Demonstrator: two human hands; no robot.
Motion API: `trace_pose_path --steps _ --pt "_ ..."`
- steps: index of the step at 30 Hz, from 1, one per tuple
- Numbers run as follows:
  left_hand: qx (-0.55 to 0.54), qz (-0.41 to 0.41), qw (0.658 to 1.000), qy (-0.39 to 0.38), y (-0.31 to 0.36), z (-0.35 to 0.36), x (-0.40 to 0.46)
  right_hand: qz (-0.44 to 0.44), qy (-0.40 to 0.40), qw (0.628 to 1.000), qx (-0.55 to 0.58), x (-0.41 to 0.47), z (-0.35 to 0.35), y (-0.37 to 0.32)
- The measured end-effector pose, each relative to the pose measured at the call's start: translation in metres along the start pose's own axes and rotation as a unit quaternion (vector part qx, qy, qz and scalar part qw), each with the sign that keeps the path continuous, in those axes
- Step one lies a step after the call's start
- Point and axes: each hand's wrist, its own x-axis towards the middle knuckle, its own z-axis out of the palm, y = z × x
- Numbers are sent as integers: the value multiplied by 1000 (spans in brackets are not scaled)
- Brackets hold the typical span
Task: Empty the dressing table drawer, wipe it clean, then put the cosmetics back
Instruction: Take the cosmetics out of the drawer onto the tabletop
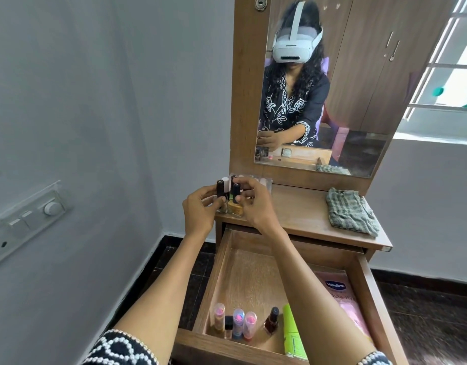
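At tabletop's left edge, left hand [201,206] and right hand [253,204] pinching bottles [227,193]

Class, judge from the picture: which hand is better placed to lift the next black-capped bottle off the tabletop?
Right hand: its fingers already pinch the black-capped bottle; the left hand grips another bottle.

Both arms reach forward, left hand [199,206] and right hand [256,204] each with curled-finger grip.
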Motion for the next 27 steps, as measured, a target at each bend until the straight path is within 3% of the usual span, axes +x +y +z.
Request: trace_pose_path --steps 14,22,27 --pt "-4 -56 998 -5 -1 -3 -7 -13 59 998 9 -23 -23 0" --pt "57 -22 992 112 24 -11 -24 -47 67 996 22 -49 -55 -20" --pt "72 14 996 54 50 -25 -44 -42 10 999 9 -72 -64 -34"
